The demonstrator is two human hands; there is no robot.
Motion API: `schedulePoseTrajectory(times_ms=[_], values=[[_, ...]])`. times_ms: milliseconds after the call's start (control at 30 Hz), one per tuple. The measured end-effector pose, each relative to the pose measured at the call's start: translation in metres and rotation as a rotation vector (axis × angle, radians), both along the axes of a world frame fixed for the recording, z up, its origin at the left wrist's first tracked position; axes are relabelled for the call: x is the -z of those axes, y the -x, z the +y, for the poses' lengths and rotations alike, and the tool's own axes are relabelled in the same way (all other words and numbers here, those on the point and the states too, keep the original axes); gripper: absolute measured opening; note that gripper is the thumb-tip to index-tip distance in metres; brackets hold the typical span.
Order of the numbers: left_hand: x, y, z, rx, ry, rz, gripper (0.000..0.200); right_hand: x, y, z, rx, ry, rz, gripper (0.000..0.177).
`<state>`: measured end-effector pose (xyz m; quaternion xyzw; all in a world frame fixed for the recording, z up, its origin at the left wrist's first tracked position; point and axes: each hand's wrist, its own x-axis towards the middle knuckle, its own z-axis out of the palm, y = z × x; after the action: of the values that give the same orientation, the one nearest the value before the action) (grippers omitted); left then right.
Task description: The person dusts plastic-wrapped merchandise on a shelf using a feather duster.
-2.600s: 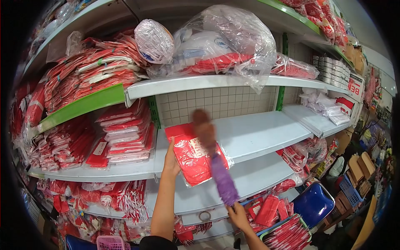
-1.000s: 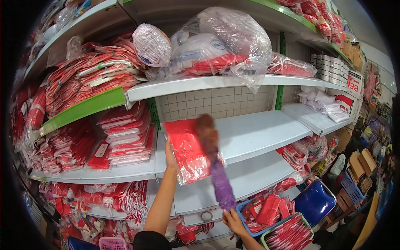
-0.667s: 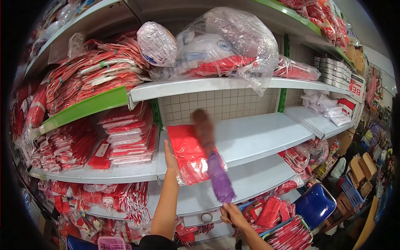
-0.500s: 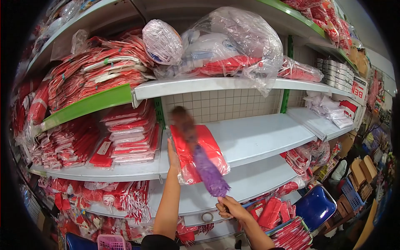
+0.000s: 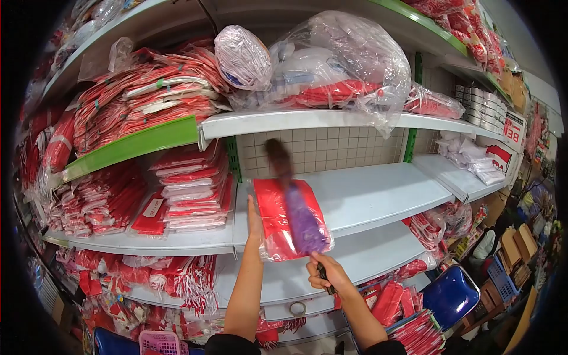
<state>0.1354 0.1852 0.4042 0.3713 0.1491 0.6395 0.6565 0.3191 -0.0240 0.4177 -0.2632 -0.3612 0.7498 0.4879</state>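
My left hand (image 5: pixel 254 220) grips the left edge of a flat red-and-white cloth packet (image 5: pixel 273 213) in clear plastic; most of its fingers are hidden behind it. In my right hand (image 5: pixel 329 273) is the dark handle of a feather duster (image 5: pixel 304 222), fingers wrapped round it. The duster's purple feathers overlap the packet's front, and its brown tip, blurred by motion, points up toward the tiled grid behind the shelf. To the left of the packet, a stack of similar red and white packets (image 5: pixel 192 192) lies on the same shelf level.
The middle shelf (image 5: pixel 378 192) runs behind and right of my hands. Large clear plastic bags (image 5: pixel 355 59) overhang the upper shelf (image 5: pixel 296 121). Lower down are a blue chair (image 5: pixel 452 294), a pink basket (image 5: pixel 160 342) and a roll of tape (image 5: pixel 297 308). Red and white goods (image 5: pixel 171 278) hang at lower left.
The feather duster has swung more upright across the packet, and my right hand has risen slightly. The packet stays in my left hand; the view has shifted a little.
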Motion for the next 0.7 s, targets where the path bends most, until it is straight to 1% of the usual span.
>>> schedulePoseTrajectory(times_ms=[33,100,133,167,200,267,300,333,400,433,533,567,600,667,700], values=[[-0.003,0.0,-0.005,0.04,0.023,-0.014,0.067,0.007,0.003,-0.001,0.111,-0.024,0.028,0.03],[-0.011,-0.002,-0.016,0.121,0.062,-0.045,0.068,0.01,0.008,-0.01,0.211,-0.001,0.005,0.03],[-0.011,-0.002,-0.015,0.118,0.055,-0.049,0.068,0.012,0.01,-0.015,0.262,0.01,-0.004,0.03],[-0.009,-0.001,-0.013,0.117,0.048,-0.053,0.069,0.016,0.01,-0.018,0.217,0.004,-0.074,0.031],[-0.007,-0.002,-0.01,0.117,0.042,-0.056,0.069,0.02,0.005,-0.019,0.093,-0.036,-0.143,0.031],[0.015,0.005,0.014,-0.076,0.002,0.037,0.071,0.027,-0.011,-0.02,-0.153,-0.11,-0.281,0.031],[0.014,0.004,0.011,-0.089,0.013,0.047,0.072,0.026,-0.014,-0.022,-0.154,-0.137,-0.348,0.031],[0.003,0.002,-0.001,-0.102,0.024,0.057,0.073,0.029,-0.014,-0.023,-0.058,-0.13,-0.333,0.032],[-0.019,-0.002,-0.029,0.031,0.104,0.001,0.075,0.04,-0.013,-0.022,0.131,-0.118,-0.302,0.032],[-0.012,-0.004,-0.02,-0.007,0.07,-0.016,0.077,0.046,-0.012,-0.02,0.213,-0.093,-0.237,0.03],[-0.006,-0.001,-0.013,0.037,0.099,-0.018,0.077,0.053,0.01,-0.028,0.419,-0.102,-0.284,0.028],[-0.003,0.0,-0.012,0.038,0.102,-0.016,0.076,0.057,0.013,-0.031,0.357,-0.101,-0.301,0.025],[-0.001,0.001,-0.01,0.042,0.101,-0.022,0.075,0.057,0.015,-0.037,0.255,-0.11,-0.392,0.024],[0.003,0.004,-0.008,0.028,0.092,-0.031,0.073,0.062,0.012,-0.04,-0.098,-0.136,-0.232,0.022],[0.006,0.005,-0.006,0.023,0.087,-0.038,0.072,0.066,0.009,-0.039,-0.1,-0.171,-0.291,0.022]])
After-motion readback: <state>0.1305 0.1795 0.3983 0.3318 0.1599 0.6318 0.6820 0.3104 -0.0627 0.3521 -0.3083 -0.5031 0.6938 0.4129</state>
